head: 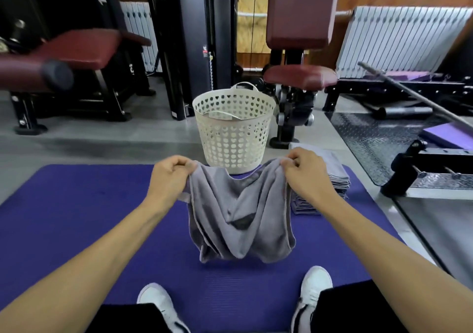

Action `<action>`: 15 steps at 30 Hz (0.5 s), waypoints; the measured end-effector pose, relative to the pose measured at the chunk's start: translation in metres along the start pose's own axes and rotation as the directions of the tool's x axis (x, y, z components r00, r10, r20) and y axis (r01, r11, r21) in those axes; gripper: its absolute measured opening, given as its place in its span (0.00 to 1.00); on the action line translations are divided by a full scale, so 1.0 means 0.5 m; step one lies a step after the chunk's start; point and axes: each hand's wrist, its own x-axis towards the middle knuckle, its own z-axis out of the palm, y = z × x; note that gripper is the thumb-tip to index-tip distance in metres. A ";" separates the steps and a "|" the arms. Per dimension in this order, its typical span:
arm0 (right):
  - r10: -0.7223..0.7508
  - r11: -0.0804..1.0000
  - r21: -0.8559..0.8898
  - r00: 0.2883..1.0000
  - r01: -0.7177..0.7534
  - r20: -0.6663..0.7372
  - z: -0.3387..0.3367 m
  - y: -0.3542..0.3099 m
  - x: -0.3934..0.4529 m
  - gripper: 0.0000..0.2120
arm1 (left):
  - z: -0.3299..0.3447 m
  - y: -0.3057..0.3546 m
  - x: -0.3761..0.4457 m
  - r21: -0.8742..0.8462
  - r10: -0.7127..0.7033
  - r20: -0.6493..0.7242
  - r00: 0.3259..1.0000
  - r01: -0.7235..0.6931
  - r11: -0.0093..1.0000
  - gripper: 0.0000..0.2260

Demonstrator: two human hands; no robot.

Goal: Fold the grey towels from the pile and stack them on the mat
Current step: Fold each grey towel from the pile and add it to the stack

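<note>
A grey towel (239, 212) hangs crumpled in the air over the purple mat (76, 204). My left hand (170, 176) grips its upper left corner. My right hand (304, 176) pinches the upper right corner. The towel sags in the middle and its lower edge nearly reaches the mat. A stack of folded grey towels (330, 179) lies on the mat's right side, partly hidden behind my right hand.
A white perforated basket (234, 127) stands at the mat's far edge, straight ahead. My two white shoes (316, 289) rest on the mat near me. Gym machines with maroon pads (299, 76) stand behind, and a black bench frame (422, 163) at right.
</note>
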 end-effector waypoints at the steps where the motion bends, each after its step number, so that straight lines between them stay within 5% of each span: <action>1: 0.021 1.000 -0.015 0.999 -0.021 0.035 -0.001 -0.002 0.006 0.09 | 0.002 -0.005 0.007 0.033 -0.022 0.019 1.000 0.022 0.999 0.06; 5: 0.225 0.962 -0.227 0.909 -0.150 0.351 0.034 0.016 0.051 0.10 | 0.026 -0.031 0.069 0.408 -0.221 0.107 0.969 0.160 0.899 0.08; 7: 0.311 0.940 -0.261 0.860 -0.218 0.403 0.067 0.037 0.081 0.11 | 0.045 -0.052 0.108 0.521 -0.301 0.114 0.947 0.201 0.829 0.08; 15: 0.148 0.984 0.091 0.985 -0.156 0.084 0.116 0.059 0.214 0.05 | 0.088 -0.034 0.240 0.204 0.118 0.048 0.992 -0.125 0.971 0.08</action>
